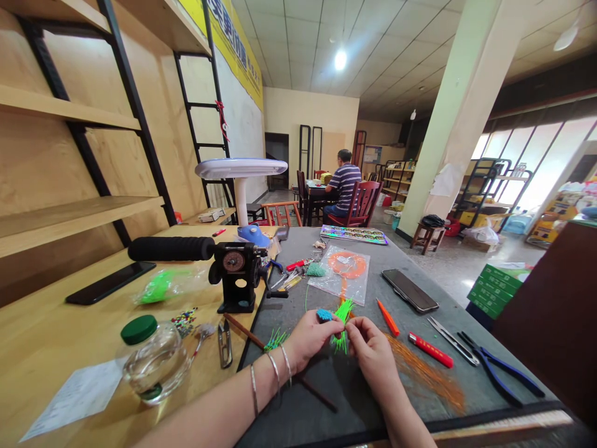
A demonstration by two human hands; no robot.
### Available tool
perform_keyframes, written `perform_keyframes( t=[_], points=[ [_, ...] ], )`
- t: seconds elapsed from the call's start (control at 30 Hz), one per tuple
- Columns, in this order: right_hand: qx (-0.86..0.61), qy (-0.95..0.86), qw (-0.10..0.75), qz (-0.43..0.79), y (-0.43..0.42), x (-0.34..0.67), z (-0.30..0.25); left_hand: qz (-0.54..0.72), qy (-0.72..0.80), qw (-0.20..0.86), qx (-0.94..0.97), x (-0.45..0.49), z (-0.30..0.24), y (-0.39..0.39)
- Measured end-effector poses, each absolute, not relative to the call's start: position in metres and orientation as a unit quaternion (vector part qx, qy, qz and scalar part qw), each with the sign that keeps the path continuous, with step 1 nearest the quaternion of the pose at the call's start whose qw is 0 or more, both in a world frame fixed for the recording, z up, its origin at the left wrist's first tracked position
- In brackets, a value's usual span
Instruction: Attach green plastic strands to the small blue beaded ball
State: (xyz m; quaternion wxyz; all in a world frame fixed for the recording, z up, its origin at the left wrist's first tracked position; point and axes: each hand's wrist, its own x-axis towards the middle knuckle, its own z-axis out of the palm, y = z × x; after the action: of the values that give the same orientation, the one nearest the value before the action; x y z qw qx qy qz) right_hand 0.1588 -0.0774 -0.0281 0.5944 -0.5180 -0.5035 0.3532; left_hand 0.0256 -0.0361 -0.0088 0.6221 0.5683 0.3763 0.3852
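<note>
Nearest, at seven o'clock from the bright green bristle bundle (pixel 344 311), a slim brown rod (pixel 321 396) runs beneath the left wrist, where a careless shift could roll it. At four o'clock, fine, hair-like orange fibres (pixel 429 373) lie loose beside the right wrist; a sideways sweep could scatter or tangle them. Between eight and nine o'clock, a rounded clear jar (pixel 156 361) of liquid with a ridged green cap might tip if the left elbow swung out. The left hand (pixel 308 339) is curled in, thumb and bent fingers clamping the bundle above the worktop (pixel 296 244), while the right hand (pixel 370 342) pinches its right edge with thumb and forefinger nearly meeting. The likeliest trouble is there: slackened pressure would let the thin, springy strands splay or slip out unevenly. A knobbly blue piece (pixel 324 316) sits by the left forefinger, worn or gripped, I cannot say which. At ten o'clock stands a black metal winder (pixel 237 274) with a round dial; at twelve, a glossy, crinkled clear bag (pixel 364 278) holds an orange coil (pixel 334 267). Farther off, also at twelve, a person in a striped shirt (pixel 349 185) sits on a reddish wooden chair (pixel 365 202).
</note>
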Motion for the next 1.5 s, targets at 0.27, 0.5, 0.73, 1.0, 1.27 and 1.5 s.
perform_keyframes(
  t=[0.27,0.5,0.73,1.0,1.27,1.5],
  points=[
    [-0.515,-0.478,0.572,0.423,-0.082,0.154,-0.022,0.407,0.343,0.637,0.558,0.025,-0.003,-0.036],
    [-0.517,-0.522,0.559,0.384,-0.081,0.155,-0.027,0.395,0.346,0.648,0.552,0.025,-0.002,-0.036],
    [-0.516,-0.529,0.562,0.372,-0.082,0.153,-0.029,0.367,0.358,0.665,0.543,0.025,-0.006,-0.035],
    [-0.528,-0.486,0.573,0.397,-0.083,0.154,-0.021,0.392,0.336,0.600,0.611,0.025,-0.001,-0.039],
    [-0.584,-0.545,0.532,0.282,-0.079,0.171,-0.019,0.412,0.351,0.538,0.646,0.023,-0.002,-0.034],
    [-0.800,-0.565,0.193,-0.049,-0.052,0.239,0.008,0.422,0.348,0.510,0.664,0.020,-0.005,-0.027]
  ],
)
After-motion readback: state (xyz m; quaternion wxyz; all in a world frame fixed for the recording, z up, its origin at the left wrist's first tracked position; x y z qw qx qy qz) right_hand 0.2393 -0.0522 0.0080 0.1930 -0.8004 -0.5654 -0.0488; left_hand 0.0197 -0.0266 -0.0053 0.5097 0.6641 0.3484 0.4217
